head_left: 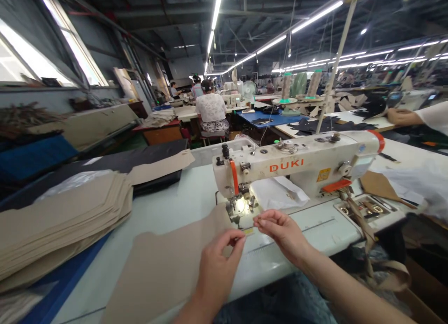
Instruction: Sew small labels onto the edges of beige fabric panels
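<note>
My left hand (222,261) is in front of the needle area, thumb and forefinger pinched together, over the right edge of a beige fabric panel (164,263). A short gap to its right, my right hand (282,233) also pinches; a tiny brownish bit shows at its fingertips, too small to name. Whatever the left fingertips hold cannot be made out. Just beyond both hands is a white sewing machine (259,168) marked DUKI, its lamp lighting the needle plate. The panel lies flat on the pale table, its far corner close to the presser foot.
Left of the machine lies a stack of beige panels (66,217), with another panel (161,168) on black material. White sheet material (278,193) sits under the machine arm. Beige strap (367,230) hangs by a parts tray (371,210) at right. A co-worker's hand (404,116) rests at far right.
</note>
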`<state>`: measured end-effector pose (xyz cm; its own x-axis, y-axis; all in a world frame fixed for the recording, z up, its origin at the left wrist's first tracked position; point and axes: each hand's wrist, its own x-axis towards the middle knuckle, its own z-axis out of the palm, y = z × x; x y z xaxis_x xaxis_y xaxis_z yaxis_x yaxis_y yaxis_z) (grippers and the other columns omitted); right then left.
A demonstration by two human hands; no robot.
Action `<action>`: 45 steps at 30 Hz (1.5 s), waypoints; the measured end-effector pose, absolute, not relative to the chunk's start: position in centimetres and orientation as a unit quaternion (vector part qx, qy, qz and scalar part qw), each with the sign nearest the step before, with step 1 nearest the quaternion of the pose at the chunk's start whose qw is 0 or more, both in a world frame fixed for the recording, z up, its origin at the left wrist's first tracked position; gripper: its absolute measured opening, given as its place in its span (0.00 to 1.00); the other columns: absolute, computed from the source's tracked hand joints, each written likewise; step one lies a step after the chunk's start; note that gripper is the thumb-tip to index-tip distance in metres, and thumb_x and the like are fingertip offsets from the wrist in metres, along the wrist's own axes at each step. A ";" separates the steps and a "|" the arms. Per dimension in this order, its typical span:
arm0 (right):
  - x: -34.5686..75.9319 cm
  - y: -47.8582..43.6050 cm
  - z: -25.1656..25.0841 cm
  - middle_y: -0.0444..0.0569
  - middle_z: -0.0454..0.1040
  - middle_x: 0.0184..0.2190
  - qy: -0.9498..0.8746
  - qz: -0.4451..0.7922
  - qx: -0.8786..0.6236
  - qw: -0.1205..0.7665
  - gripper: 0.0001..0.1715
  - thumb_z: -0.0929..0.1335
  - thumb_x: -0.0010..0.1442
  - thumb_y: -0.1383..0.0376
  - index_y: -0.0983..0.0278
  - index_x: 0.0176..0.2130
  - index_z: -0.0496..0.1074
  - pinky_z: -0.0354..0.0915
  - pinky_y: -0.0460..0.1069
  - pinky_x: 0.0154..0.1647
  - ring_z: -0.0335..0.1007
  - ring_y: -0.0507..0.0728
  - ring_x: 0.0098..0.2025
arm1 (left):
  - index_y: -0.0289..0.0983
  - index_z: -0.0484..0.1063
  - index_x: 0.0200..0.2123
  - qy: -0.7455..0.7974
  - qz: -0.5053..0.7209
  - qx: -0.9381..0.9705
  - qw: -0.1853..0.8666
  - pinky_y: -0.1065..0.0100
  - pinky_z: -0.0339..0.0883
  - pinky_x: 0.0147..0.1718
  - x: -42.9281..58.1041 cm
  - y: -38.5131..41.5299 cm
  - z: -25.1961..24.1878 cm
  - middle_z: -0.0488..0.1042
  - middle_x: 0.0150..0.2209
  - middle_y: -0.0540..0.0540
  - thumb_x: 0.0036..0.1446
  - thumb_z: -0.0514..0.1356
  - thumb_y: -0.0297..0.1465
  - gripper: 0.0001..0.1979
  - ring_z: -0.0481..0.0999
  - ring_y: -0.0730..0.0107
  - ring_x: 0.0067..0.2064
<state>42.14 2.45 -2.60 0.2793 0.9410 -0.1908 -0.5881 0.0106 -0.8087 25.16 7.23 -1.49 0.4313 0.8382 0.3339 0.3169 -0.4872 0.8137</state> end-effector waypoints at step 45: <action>39.7 2.1 -4.1 0.42 0.71 0.22 -0.403 0.469 -0.509 0.599 0.11 0.74 0.45 0.61 0.66 0.27 0.73 0.60 0.45 0.30 0.64 0.50 0.25 | 0.35 0.68 0.36 0.406 0.334 0.556 0.644 0.70 0.68 0.30 25.1 7.3 -2.2 0.74 0.23 0.49 0.38 0.69 0.38 0.22 0.73 0.69 0.27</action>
<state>39.75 2.14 -4.12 0.2361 0.9717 0.0061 -0.1513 0.0430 -0.9876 25.13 7.28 -2.24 0.4474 0.8813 -0.1525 0.0214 0.1599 0.9869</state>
